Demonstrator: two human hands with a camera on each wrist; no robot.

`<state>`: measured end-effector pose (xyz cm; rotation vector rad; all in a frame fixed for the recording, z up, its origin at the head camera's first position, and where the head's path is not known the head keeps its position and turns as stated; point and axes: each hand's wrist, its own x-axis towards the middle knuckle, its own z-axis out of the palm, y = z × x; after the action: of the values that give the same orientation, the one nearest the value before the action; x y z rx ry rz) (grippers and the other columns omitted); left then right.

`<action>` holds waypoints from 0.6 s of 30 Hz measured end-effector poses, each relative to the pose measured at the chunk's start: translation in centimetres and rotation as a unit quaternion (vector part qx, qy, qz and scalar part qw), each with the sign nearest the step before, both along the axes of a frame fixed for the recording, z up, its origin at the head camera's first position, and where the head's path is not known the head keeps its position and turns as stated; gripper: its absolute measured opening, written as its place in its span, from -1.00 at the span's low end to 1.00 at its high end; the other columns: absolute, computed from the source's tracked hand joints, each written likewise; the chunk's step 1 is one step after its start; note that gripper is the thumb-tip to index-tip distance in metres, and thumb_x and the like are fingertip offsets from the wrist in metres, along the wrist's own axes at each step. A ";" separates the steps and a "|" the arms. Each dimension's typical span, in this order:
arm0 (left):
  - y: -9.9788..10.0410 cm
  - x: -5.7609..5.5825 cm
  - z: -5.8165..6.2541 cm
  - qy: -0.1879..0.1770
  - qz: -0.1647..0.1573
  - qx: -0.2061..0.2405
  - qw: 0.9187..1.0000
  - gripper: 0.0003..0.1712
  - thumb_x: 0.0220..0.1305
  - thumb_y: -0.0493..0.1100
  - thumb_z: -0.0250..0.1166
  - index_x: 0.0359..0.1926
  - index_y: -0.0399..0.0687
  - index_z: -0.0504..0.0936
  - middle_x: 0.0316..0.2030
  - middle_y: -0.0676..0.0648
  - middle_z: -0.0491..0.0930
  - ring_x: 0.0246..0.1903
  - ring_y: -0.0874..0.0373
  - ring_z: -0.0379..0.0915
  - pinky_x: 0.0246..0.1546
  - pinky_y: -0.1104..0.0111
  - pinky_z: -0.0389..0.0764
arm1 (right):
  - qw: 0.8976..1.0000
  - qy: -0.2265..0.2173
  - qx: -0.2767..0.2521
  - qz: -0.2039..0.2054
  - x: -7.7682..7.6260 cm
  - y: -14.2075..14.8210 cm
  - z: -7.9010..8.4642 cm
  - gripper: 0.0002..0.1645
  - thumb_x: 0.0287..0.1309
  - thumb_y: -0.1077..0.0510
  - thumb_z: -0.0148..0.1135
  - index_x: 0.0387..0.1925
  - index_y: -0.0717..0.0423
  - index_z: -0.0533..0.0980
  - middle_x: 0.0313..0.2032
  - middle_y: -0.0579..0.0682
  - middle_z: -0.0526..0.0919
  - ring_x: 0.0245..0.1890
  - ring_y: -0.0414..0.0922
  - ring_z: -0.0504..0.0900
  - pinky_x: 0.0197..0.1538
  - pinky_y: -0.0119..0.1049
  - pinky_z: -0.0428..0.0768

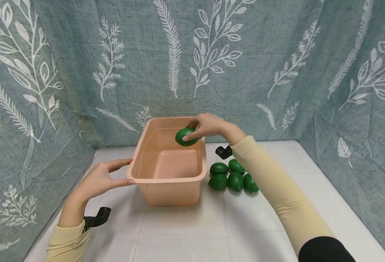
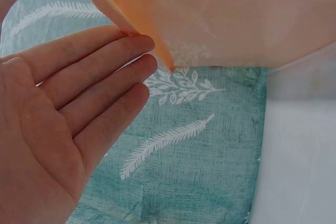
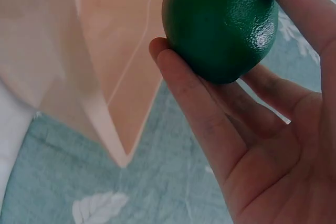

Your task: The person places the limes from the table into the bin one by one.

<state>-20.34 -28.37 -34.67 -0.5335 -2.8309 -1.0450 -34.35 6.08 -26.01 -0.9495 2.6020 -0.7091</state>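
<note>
A peach-colored plastic tub (image 1: 170,194) stands on the white-covered table, its inside floor bare. My right hand (image 1: 208,125) holds a glossy green lime (image 1: 186,137) over the tub's right side, pinched between thumb and fingers. In the right wrist view, the lime (image 3: 220,24) sits in the fingertips, beside the tub wall (image 3: 89,72). My left hand (image 1: 102,178) is at the tub's left rim, thumb by the near corner. The left wrist view shows its fingers (image 2: 100,61) nearly straight, fingertips right at the rim (image 2: 113,11).
Several more green limes (image 1: 235,181) lie grouped on the table just right of the tub, partly beneath the right forearm. A blue-green cloth (image 1: 140,54) with white leaf patterns hangs behind and along both sides. Each wrist wears a black camera mount (image 1: 98,217).
</note>
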 end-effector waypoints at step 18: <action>0.2 -0.1 0.1 -0.003 0.002 -0.002 1.000 -0.21 0.00 0.17 0.45 0.25 0.02 0.48 0.20 -0.16 0.48 0.19 -0.29 0.36 0.09 -0.16 0.47 | 0.999 0.021 -0.042 0.000 0.2 1.3 -0.5 -0.42 0.14 -0.16 0.28 0.16 -0.04 0.50 0.06 -0.01 0.62 0.05 -0.10 0.60 0.07 -0.25 0.60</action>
<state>-20.44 -28.19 -34.52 -0.5255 -2.8387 -1.0411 -34.16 7.33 -26.52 -1.0003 2.6265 -0.8131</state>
